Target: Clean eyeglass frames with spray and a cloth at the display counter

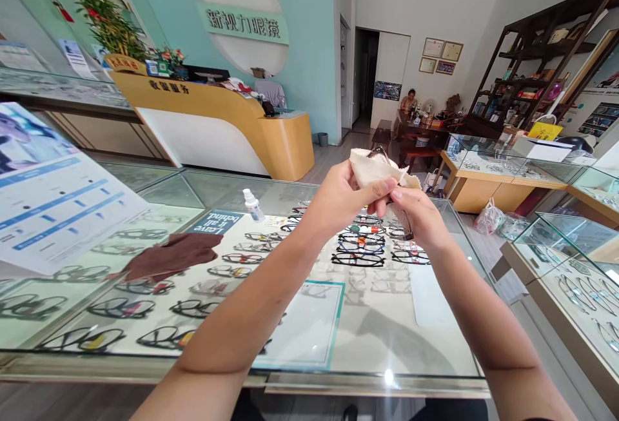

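Above the glass display counter [387, 337], my left hand [343, 198] is closed on a cream cleaning cloth [368, 169], its thumb pressing the fold. Out of the cloth's top pokes part of a dark pair of eyeglasses [379, 150]; the rest is mostly covered by cloth and fingers. My right hand [423, 211] pinches at the cloth's right side, close against the left thumb, and a dark part of the eyeglasses shows below its fingers. A small white spray bottle [252, 205] stands on the glass left of my arms. Beside it lies a crumpled brown cloth [174, 256].
Rows of eyeglasses [358, 258] lie under the counter glass. A printed leaflet [53, 195] stands at the left. Further off are a wooden reception desk [285, 144], more display cases [512, 176] at the right, and a seated person [410, 104] at a far table.
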A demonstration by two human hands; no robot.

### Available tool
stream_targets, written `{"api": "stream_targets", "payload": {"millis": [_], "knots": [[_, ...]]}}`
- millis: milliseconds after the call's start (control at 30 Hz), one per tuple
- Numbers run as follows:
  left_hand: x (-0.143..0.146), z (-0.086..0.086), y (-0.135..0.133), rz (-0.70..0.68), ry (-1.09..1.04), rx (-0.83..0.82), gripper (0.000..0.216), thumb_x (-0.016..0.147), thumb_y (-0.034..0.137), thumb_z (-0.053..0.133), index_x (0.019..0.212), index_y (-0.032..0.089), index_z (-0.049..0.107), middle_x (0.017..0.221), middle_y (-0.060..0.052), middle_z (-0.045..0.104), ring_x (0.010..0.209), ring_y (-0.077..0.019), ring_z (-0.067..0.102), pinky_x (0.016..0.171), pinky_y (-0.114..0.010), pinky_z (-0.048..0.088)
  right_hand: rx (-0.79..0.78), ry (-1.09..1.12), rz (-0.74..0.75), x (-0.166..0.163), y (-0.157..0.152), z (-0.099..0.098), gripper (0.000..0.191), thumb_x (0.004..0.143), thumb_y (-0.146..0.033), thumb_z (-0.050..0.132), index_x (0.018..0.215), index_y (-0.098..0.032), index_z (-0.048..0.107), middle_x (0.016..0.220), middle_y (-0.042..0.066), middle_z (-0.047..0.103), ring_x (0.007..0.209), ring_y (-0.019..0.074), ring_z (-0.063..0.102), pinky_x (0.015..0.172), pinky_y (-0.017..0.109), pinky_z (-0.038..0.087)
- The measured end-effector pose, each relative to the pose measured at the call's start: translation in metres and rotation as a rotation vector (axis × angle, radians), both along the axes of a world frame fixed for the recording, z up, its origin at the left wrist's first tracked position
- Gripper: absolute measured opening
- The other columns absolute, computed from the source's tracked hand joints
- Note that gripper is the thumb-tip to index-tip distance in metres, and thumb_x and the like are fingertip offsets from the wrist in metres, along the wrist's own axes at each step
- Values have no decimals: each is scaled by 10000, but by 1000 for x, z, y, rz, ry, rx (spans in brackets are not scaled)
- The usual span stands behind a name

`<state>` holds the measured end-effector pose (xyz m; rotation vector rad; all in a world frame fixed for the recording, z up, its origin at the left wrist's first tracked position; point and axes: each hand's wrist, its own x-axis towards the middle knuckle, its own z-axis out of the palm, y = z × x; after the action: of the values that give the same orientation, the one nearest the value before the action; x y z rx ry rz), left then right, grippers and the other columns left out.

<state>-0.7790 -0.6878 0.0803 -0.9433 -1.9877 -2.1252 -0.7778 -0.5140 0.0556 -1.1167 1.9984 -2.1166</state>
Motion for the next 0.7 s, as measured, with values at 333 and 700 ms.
{"api": "stream_targets", "payload": {"millis": [333, 700], "knots": [[-5, -1, -2, -31, -22, 13, 515, 782, 627, 925, 828, 168, 695, 518, -1, 628, 535, -149, 601, 535, -260, 494, -22, -6, -10, -3, -4, -4, 588, 931, -728, 700, 697, -189, 714, 747, 60, 658, 975, 251, 679, 1049, 380, 514], [-4, 1, -2, -42, 27, 8, 519, 773, 601, 937, 792, 164, 659, 527, -12, 672, 484, -141, 628, 502, -249, 514, 14, -25, 45, -4, 2, -1, 586, 946, -729, 690, 717, -190, 715, 766, 53, 667, 877, 226, 651, 987, 366, 527]]}}
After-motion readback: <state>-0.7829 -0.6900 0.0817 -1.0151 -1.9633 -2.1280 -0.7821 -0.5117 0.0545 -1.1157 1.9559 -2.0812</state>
